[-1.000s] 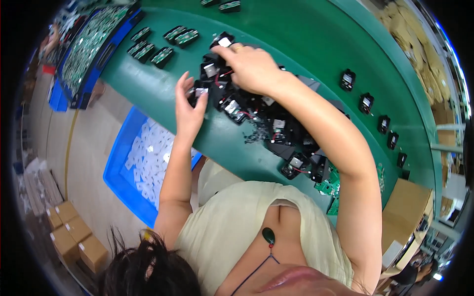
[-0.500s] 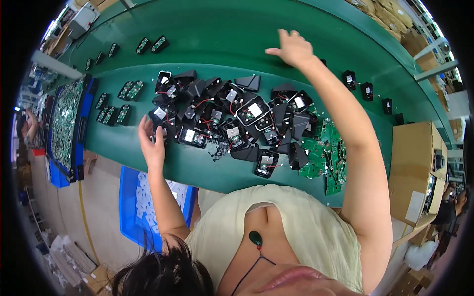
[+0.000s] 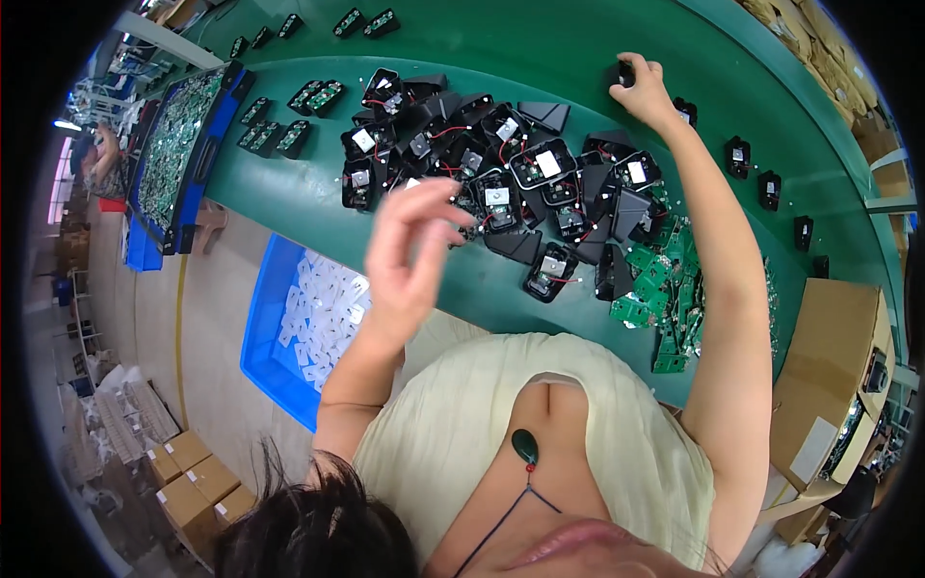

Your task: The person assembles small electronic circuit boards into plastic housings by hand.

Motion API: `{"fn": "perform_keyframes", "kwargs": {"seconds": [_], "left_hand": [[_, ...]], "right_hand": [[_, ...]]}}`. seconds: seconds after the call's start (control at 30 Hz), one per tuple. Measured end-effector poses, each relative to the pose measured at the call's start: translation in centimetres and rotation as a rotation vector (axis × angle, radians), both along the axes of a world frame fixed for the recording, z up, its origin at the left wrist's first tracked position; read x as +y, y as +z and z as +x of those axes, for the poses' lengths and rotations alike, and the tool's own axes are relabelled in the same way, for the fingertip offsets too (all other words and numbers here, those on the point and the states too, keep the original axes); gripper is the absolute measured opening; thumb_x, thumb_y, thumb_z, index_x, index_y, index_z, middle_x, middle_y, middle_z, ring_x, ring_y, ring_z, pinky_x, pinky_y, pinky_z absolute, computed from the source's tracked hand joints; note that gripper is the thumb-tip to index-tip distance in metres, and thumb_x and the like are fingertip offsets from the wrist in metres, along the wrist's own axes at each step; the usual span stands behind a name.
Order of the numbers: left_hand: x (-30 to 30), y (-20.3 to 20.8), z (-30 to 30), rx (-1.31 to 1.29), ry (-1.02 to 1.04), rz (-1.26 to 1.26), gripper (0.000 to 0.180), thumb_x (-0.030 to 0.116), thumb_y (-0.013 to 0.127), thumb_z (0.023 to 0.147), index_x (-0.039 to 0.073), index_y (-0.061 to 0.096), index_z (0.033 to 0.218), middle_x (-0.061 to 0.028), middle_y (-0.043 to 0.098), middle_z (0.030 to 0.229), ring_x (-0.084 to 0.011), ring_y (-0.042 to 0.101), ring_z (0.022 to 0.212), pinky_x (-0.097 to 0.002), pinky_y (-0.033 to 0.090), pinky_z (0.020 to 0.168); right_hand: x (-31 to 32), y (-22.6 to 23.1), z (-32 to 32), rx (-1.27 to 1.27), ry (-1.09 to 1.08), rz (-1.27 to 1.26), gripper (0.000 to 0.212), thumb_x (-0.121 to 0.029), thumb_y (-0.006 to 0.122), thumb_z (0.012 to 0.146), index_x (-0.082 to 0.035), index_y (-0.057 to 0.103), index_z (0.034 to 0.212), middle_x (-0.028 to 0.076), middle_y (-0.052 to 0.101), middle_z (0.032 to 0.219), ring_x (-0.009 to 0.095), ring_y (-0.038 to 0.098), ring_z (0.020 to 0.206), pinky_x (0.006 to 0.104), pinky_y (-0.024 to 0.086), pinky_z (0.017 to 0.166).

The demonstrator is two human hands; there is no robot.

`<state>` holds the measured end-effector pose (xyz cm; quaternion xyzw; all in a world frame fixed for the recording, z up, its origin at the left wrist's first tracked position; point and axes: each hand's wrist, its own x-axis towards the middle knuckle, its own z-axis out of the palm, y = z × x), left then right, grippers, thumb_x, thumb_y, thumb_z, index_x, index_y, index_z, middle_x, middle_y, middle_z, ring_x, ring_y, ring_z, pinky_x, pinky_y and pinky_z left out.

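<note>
My right hand (image 3: 644, 96) is stretched to the far side of the green bench. Its thumb and fingers close round a small black plastic housing (image 3: 620, 73), partly hidden by them. My left hand (image 3: 409, 260), a little blurred, hovers over the near left edge of a pile of black housings; its fingers are curved and apart, with nothing seen in them. In the pile, several open housings (image 3: 541, 166) show circuit boards, silvery blocks and red wires. Green circuit boards (image 3: 647, 279) lie heaped at the pile's right.
More black housings (image 3: 738, 156) stand in a row at the far right, near a cardboard box (image 3: 827, 371). Small boards in black cases (image 3: 294, 138) sit at the left, beside a blue-edged tray (image 3: 210, 144). A blue bin (image 3: 258, 332) of white pieces stands below the bench's near edge.
My right hand has come down round a black housing at the far side. The left hand has moved right, off the pile's left end. The whole view has shifted.
</note>
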<state>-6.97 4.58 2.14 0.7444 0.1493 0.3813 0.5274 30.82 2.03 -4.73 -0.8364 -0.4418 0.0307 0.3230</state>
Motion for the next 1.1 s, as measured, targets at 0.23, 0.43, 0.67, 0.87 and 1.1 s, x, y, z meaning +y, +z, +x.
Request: {"fn": "perform_keyframes", "kwargs": {"seconds": [0.23, 0.43, 0.67, 0.87, 1.1], "left_hand": [[-3.2, -0.1, 1.1, 0.026, -0.54, -0.784, 0.062, 0.035, 0.049, 0.089, 0.006, 0.02, 0.135, -0.0188, 0.043, 0.118, -0.0265, 0.058, 0.088, -0.036, 0.055, 0.061], [-5.0, 0.0, 1.2, 0.265, -0.738, -0.801, 0.042, 0.006, 0.051, 0.086, 0.001, 0.038, 0.127, -0.0119, 0.046, 0.122, -0.0191, 0.052, 0.102, -0.0299, 0.052, 0.069], [-7.5, -1.7, 2.6, 0.281, -0.447, 0.071, 0.047, -0.008, 0.055, 0.074, 0.001, 0.047, 0.119, -0.0125, 0.05, 0.108, -0.0217, 0.051, 0.098, -0.0303, 0.042, 0.085], [-6.2, -2.4, 3.6, 0.225, -0.41, -0.204, 0.047, -0.008, 0.05, 0.076, 0.0, 0.044, 0.122, -0.01, 0.05, 0.11, -0.016, 0.05, 0.095, -0.0254, 0.04, 0.085], [-3.3, -2.9, 4.9, 0.22, -0.688, -0.837, 0.035, -0.007, 0.047, 0.077, 0.0, 0.049, 0.111, -0.0089, 0.055, 0.102, -0.0105, 0.053, 0.081, -0.0262, 0.049, 0.071]], "right_hand": [[-10.7, 11.9, -18.4, -0.053, 0.992, 0.044, 0.055, 0.002, 0.054, 0.062, -0.013, 0.049, 0.115, 0.013, 0.046, 0.111, 0.03, 0.053, 0.094, 0.0384, 0.047, 0.074], [-18.5, 9.4, -23.6, -0.024, 0.608, 0.204, 0.043, -0.009, 0.068, 0.065, -0.006, 0.052, 0.105, 0.014, 0.046, 0.112, 0.028, 0.053, 0.095, 0.036, 0.045, 0.068], [-19.8, 5.7, -25.6, -0.118, 0.224, 0.337, 0.024, -0.004, 0.067, 0.066, -0.001, 0.06, 0.089, 0.009, 0.053, 0.084, 0.024, 0.054, 0.064, 0.032, 0.044, 0.053], [-20.2, 6.2, -26.7, -0.163, 0.042, 0.421, 0.015, -0.005, 0.064, 0.07, -0.002, 0.059, 0.084, 0.009, 0.053, 0.08, 0.022, 0.054, 0.065, 0.0308, 0.044, 0.054], [-21.3, 1.6, -23.2, -0.077, -0.679, 0.053, 0.011, -0.012, 0.068, 0.074, -0.006, 0.06, 0.079, 0.003, 0.056, 0.078, 0.014, 0.053, 0.06, 0.0266, 0.043, 0.052]]}}
